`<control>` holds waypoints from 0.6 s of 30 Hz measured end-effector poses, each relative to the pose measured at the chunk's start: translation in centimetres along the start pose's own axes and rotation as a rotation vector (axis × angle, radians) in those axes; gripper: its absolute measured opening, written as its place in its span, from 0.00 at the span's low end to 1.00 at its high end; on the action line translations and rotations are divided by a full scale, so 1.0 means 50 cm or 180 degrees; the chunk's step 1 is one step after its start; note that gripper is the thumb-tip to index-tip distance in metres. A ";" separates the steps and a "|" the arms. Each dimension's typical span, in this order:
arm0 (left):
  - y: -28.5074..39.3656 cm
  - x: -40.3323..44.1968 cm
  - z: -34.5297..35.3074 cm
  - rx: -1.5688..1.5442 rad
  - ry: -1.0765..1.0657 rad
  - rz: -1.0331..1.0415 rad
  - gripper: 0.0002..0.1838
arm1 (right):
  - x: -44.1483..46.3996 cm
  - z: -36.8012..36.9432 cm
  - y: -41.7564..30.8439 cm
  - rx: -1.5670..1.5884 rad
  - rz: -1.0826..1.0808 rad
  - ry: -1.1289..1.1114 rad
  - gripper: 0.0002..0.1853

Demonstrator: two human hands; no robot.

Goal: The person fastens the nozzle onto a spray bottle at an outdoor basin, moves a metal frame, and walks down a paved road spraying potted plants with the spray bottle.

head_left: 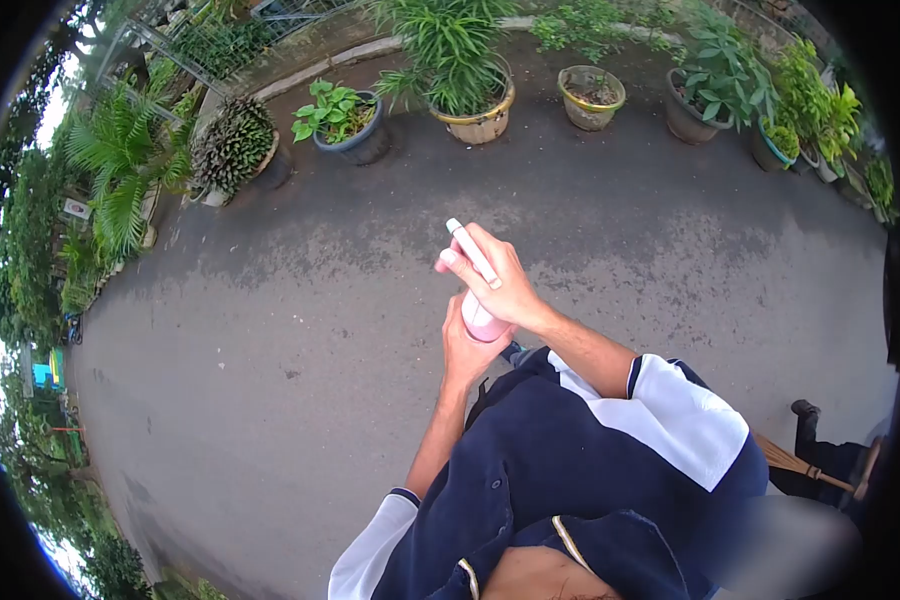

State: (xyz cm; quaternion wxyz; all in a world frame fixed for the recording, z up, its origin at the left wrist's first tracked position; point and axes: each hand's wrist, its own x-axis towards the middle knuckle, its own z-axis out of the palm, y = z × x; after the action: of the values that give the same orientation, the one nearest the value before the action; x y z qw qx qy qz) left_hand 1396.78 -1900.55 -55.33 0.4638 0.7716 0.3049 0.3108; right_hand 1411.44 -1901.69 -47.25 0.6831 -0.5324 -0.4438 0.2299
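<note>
A pink, rounded object (482,320), perhaps a bottle, sits between my two hands, close in front of my body. My left hand (466,350) is wrapped round its lower part from the left. Above it, my right hand (500,275) is closed on a slim white stick-like item (473,252), which points up and to the left and has a paler tip. The right hand's lower edge lies against the pink object and hides part of it. What exactly the white item is, I cannot tell.
Grey pavement (300,330) surrounds me. Potted plants line the far edge, among them a blue pot (355,148) and a round pot (590,105). At the lower right are another person's dark-clothed leg (808,425) and a straw broom (785,460).
</note>
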 end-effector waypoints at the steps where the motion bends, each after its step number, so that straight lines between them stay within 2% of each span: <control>1: 0.007 -0.017 0.031 -0.0036 -0.0002 0.0031 0.40 | -0.029 -0.028 -0.009 -0.0056 -0.0025 0.0032 0.15; 3: 0.021 -0.067 0.093 -0.0090 -0.0054 0.0164 0.40 | -0.087 -0.084 -0.025 -0.0168 -0.0075 0.0096 0.15; 5: 0.040 -0.120 0.155 -0.0175 -0.0154 0.0286 0.40 | -0.162 -0.162 -0.070 -0.0197 0.0798 -0.0013 0.14; 6: 0.050 -0.144 0.186 -0.0227 -0.0222 0.0347 0.41 | -0.196 -0.190 -0.067 -0.0251 0.0842 0.0105 0.14; 9: 0.077 -0.199 0.259 -0.0401 -0.0479 0.0163 0.42 | -0.284 -0.252 -0.057 -0.0392 -0.0033 0.0524 0.16; 10: 0.095 -0.229 0.280 -0.0465 -0.0587 0.0014 0.42 | -0.326 -0.268 -0.070 -0.0486 -0.0094 0.0579 0.16; 12: 0.134 -0.259 0.321 -0.0415 -0.0738 0.0214 0.43 | -0.358 -0.316 -0.097 -0.0711 -0.0417 0.0739 0.17; 15: 0.175 -0.303 0.374 -0.0427 -0.1013 0.0478 0.42 | -0.428 -0.402 -0.184 -0.0410 0.0932 0.0820 0.16; 16: 0.189 -0.315 0.396 -0.0396 -0.1085 0.0521 0.42 | -0.453 -0.425 -0.178 -0.0463 0.0957 0.0908 0.17; 18: 0.215 -0.348 0.431 -0.0410 -0.1219 0.0537 0.42 | -0.496 -0.455 -0.177 -0.0762 0.0066 0.1197 0.17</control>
State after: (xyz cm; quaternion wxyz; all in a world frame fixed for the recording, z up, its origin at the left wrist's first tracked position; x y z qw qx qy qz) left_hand 1404.37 -1929.19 -57.12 0.5340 0.8081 0.1251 0.2151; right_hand 1417.00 -1936.02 -48.88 0.6834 -0.6478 -0.3272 0.0792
